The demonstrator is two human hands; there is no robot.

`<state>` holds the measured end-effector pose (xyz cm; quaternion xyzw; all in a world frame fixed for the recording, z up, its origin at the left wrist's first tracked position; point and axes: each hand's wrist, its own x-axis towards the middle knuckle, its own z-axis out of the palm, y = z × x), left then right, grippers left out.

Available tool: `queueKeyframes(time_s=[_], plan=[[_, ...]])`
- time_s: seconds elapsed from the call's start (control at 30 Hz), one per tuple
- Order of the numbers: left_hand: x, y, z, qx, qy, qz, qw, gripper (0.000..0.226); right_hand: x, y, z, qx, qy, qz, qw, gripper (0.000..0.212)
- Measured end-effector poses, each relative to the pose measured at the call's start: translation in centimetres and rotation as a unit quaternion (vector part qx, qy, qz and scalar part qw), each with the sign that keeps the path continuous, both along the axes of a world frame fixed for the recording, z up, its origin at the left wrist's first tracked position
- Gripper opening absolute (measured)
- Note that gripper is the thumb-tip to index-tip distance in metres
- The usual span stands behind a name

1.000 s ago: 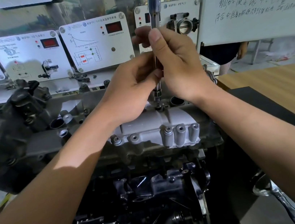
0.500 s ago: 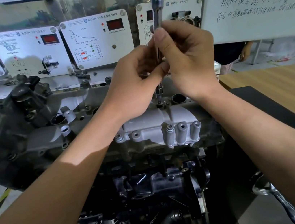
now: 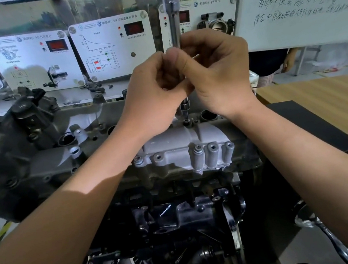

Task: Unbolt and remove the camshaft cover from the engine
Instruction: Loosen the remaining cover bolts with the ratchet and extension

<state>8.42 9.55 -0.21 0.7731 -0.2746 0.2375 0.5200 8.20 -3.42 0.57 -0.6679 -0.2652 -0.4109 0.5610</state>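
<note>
Far L: white sensor panels (image 3: pixel 31 60) w/ red displays stood along the back. Below them the dark engine (image 3: pixel 39 164) ran across the scene, black housing (image 3: pixel 24 121) at its L end.

L hand (image 3: pixel 155 98), arm in from near-L: fingers curled, thumb + fingertips pinched the extension bar (image 3: pixel 173 22) mid-shaft. Bar stood upright, top end showing above both hands. Socket (image 3: pixel 186 107) at its bottom end sat on a bolt (image 3: pixel 187 122) at the far edge of the camshaft cover (image 3: pixel 177 144).

Cover = light grey casting on top of the engine, centre of scene, just below the hands. Its near edge had a row of bosses, two w/ bolt heads visible.

R hand (image 3: pixel 223 73) touched the L one, fingers wrapped round the same shaft, thumb across the front.

Far R: whiteboard (image 3: pixel 297 0) w/ handwriting. R of the engine: black mat (image 3: pixel 316 129) on a wooden table (image 3: pixel 331 96). Near-R corner: chrome ratchet handle (image 3: pixel 326 235), well apart from both hands.
</note>
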Motion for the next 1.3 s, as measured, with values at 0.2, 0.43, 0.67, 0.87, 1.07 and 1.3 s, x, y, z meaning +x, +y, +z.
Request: queueKeyframes(time_s=[0.2,0.43,0.67,0.87,1.07,1.3], plan=[[-0.3,0.1,-0.2,0.020,0.001,-0.085,0.996,0.019,0.2,-0.7,-0.2,-0.004,0.029,0.050,0.998,0.018],[0.0,-0.3,-0.1,0.007,-0.030,0.023,0.999,0.021,0.3,0.1,0.0,0.034,-0.001,0.007,0.999,0.018],[0.0,-0.1,-0.2,0.045,0.027,-0.092,0.994,0.024,0.5,-0.8,-0.2,-0.007,0.012,-0.006,1.000,0.009],[-0.6,-0.2,-0.1,0.026,-0.026,-0.036,0.999,0.013,0.3,-0.5,-0.2,-0.035,0.022,0.030,0.999,0.018],[-0.2,-0.5,-0.1,0.045,-0.026,0.022,0.998,0.019,0.0,-0.1,0.0,0.039,-0.002,-0.017,0.999,0.021],[-0.4,0.0,-0.2,0.048,-0.002,-0.066,0.997,0.018,0.0,-0.6,-0.1,-0.005,0.007,-0.013,1.000,0.017]])
